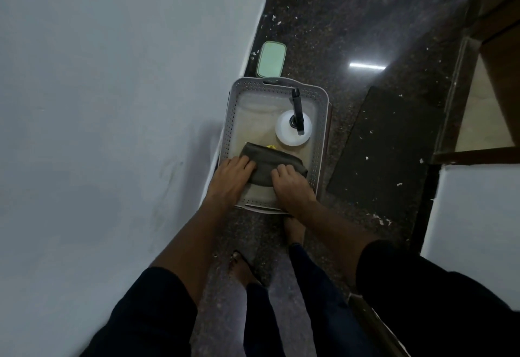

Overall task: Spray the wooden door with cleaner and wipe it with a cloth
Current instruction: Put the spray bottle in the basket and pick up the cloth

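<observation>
The folded dark cloth [274, 164] lies in the near end of the perforated basket [322, 120] on the floor, and looks soft, limp and light, so it would best be gathered at its two near corners or bunched in one fist. Both arms reach straight down into the basket: the left hand [232, 175] rests on the cloth's left end, the right hand [289, 185] on its right end, fingers curled over its edges in a light grip. The white spray bottle [292, 127] stands upright beyond the cloth in the basket, probably rigid and best taken by its dark trigger neck.
</observation>
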